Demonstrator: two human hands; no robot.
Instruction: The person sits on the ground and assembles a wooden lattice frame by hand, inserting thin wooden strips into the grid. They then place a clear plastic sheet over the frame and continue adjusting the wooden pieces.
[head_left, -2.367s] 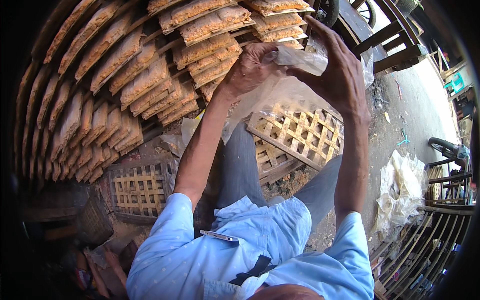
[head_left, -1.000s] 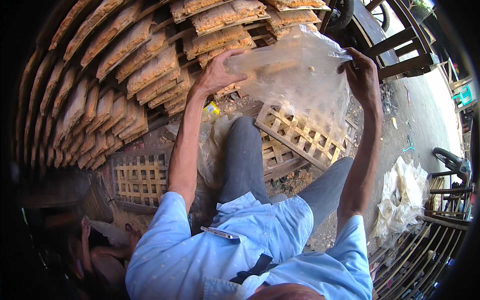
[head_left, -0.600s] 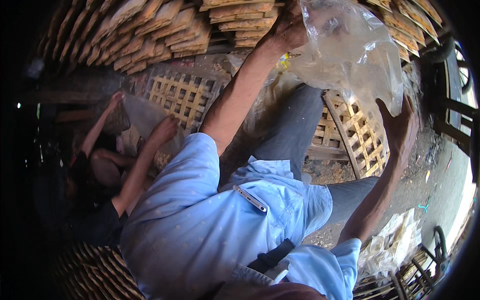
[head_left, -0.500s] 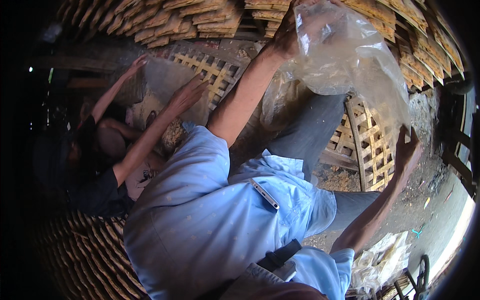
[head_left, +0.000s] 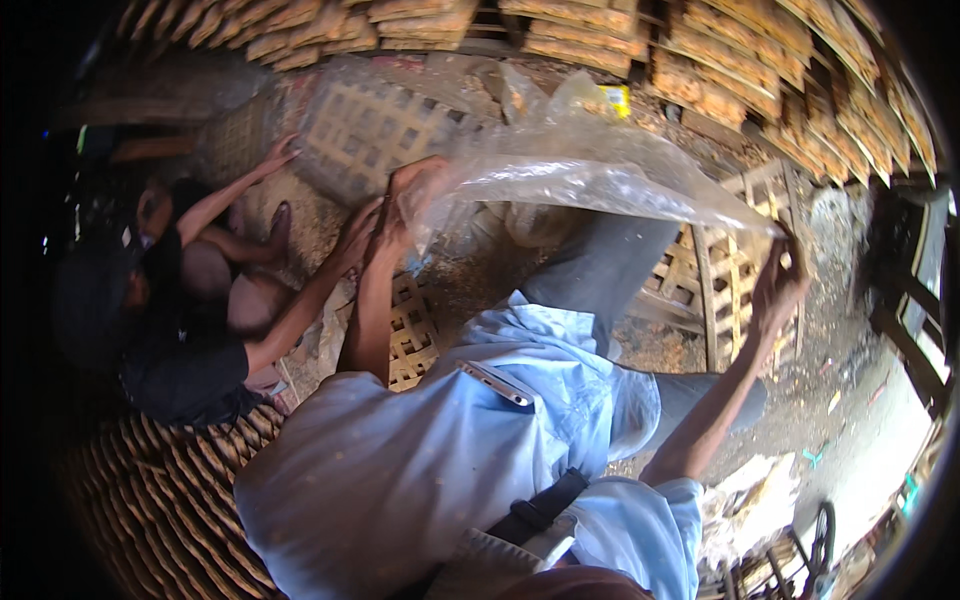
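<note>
A clear plastic sheet (head_left: 600, 180) is stretched between my two raised hands, sagging and creased above my knee. My left hand (head_left: 408, 195) is closed on its left end, slightly blurred. At the far right corner, my right hand (head_left: 782, 280) pinches the plastic between thumb and fingers. A co-worker's hand (head_left: 358, 235) is right beside my left wrist; whether it touches is unclear. Below my right hand's side of the sheet stands a woven bamboo lattice (head_left: 735, 275) in a wooden frame.
The co-worker (head_left: 130, 310), in dark clothes, sits at the left, other hand (head_left: 280, 152) stretched out. A second lattice (head_left: 365, 130) lies beyond, looking hazy. Stacked slatted pieces (head_left: 560, 45) line the far side, more (head_left: 170, 510) the near left. Crumpled plastic (head_left: 750, 505) lies near right.
My left hand has come down and leftward with the plastic, drawing it out sideways. My right hand now grips its corner. The co-worker's nearer hand has dropped beside my left wrist.
</note>
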